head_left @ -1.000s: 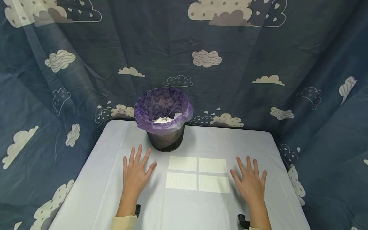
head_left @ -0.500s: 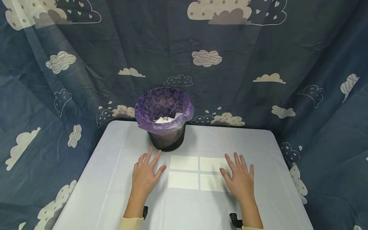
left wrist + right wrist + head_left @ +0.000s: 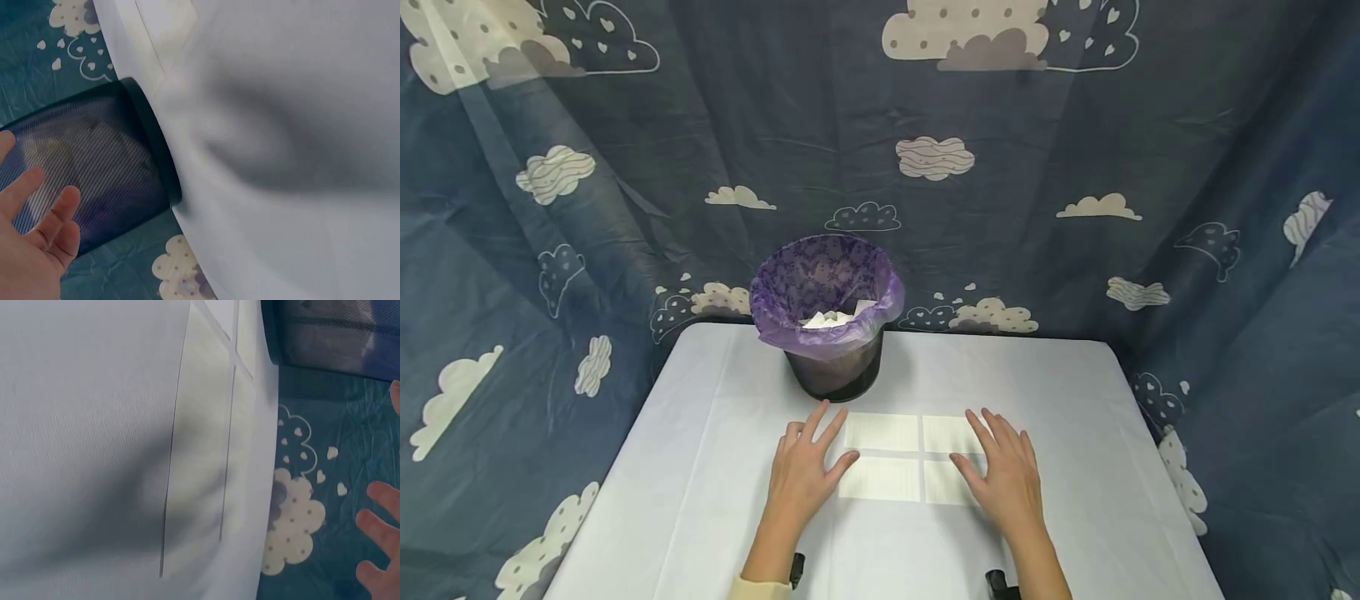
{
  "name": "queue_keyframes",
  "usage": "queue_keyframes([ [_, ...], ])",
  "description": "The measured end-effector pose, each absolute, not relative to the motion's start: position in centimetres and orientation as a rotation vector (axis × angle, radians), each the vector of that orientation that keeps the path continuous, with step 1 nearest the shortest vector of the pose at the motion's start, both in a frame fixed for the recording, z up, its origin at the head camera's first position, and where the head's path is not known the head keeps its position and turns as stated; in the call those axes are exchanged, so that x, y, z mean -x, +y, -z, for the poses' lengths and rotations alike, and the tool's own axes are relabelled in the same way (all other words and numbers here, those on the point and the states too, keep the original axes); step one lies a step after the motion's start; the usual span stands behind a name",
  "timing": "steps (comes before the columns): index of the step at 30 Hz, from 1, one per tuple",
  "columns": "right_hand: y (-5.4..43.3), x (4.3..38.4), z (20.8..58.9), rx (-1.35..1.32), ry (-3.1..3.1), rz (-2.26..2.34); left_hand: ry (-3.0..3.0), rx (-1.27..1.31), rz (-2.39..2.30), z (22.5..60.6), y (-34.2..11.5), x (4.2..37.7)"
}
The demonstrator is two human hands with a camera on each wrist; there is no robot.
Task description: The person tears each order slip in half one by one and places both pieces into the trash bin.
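Observation:
Four would exceed the count, so several pale cream paper sheets [image 3: 882, 479] lie in a two-row grid on the white table. My left hand [image 3: 805, 471] hovers at the grid's left side with fingers spread and holds nothing. On the other side my right hand [image 3: 1006, 479] overlaps the right-hand sheets in the head view, its fingers extended and holding nothing. Behind the left hand stands a dark mesh wastebasket [image 3: 835, 375] lined with a purple bag [image 3: 827, 333]. Crumpled white paper [image 3: 831, 318] lies inside it. In the left wrist view the fingers [image 3: 59, 219] overlap the basket's mesh side.
The white-covered table [image 3: 700, 500] reaches back to a dark blue curtain [image 3: 1000, 250] printed with clouds. More curtain hangs along the left and right sides. Dark wrist-camera mounts [image 3: 1000, 583] sit at both wrists.
Both hands have moved inward, the left one to the right and the right one to the left, closer to the paper sheets. The sheets and wastebasket stay in place.

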State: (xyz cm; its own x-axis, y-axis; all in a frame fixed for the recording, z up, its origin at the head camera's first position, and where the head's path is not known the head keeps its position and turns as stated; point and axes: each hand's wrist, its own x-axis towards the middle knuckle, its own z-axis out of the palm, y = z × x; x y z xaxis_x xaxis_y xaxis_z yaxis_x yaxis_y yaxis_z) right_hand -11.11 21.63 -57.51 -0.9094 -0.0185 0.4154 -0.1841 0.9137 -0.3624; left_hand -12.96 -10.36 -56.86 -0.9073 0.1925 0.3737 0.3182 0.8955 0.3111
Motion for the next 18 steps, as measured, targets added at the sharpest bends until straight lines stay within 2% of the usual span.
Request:
queue_keyframes([
  [18,18.3,11.0,58.6,-0.200,-2.694,-0.738,-2.664,0.422,0.732,59.0,-8.3,12.8],
])
